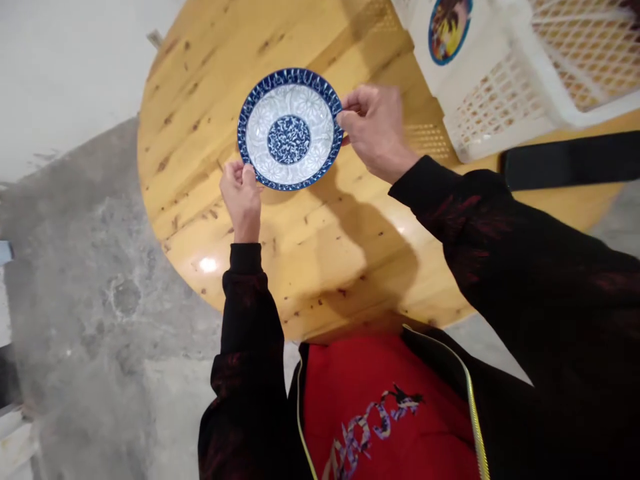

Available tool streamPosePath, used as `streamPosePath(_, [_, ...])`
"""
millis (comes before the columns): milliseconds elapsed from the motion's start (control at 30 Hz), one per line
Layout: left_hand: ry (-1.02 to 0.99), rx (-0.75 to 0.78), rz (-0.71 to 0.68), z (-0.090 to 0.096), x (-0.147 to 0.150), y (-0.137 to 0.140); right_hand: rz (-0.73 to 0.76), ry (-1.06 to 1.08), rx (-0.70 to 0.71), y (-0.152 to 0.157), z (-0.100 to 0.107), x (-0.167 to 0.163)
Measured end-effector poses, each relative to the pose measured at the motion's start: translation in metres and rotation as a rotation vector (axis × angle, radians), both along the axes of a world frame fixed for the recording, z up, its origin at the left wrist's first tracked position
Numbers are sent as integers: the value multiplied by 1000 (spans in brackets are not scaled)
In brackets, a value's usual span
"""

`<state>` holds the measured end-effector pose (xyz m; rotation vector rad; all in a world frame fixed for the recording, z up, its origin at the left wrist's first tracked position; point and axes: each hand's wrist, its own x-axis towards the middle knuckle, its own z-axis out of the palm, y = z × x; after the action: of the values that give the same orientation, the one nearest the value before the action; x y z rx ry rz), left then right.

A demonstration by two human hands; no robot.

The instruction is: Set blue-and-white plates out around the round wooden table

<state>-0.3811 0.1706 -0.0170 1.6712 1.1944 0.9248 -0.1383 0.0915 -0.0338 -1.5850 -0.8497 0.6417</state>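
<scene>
A round plate (317,143) with a dark blue patterned rim, a pale embossed band and a blue floral centre faces up over the wooden table. My left hand (241,193) pinches its lower left rim, thumb on top. At the right side of the rim, my right hand (375,127) grips it between thumb and fingers. The fingers under the plate are partly hidden. Whether the plate touches the table or is a little above it, I cannot tell for sure.
The round, varnished wooden table (200,133) has a curved left edge above a grey concrete floor (120,280). A white openwork plastic basket (490,93) stands at the upper right. In front of it lies a black phone-like slab (570,160). A white wall rises at upper left.
</scene>
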Motion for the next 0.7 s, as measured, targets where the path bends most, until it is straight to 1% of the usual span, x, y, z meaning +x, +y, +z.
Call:
streamPosePath(67, [1,-3,-30,8,-12,-26,-89,6,-45,-32,16,-15])
streamPosePath(100, [2,-5,-57,10,-19,-41,-109,14,-58,-50,20,-22])
streamPosePath(167, [1,-22,-119,8,-32,-74,-114,38,-67,-92,21,-38])
streamPosePath(300, [5,-126,-231,-8,-57,-146,-221,25,-127,-183,3,-71])
streamPosePath(433, [21,-312,-282,-24,-83,-209,-316,-5,-260,-264,-17,-112])
streamPosePath(500, [41,-390,-311,-29,-95,-231,-362,22,-321,-295,-24,-132])
streamPosePath(567, [55,-438,-341,-34,-106,-246,-392,70,-371,-318,-29,-151])
streamPosePath(633, [57,-464,-359,-38,-115,-255,-408,107,-401,-333,-31,-166])
streamPosePath(700, [59,-484,-366,-42,-122,-260,-423,103,-414,-341,-31,-176])
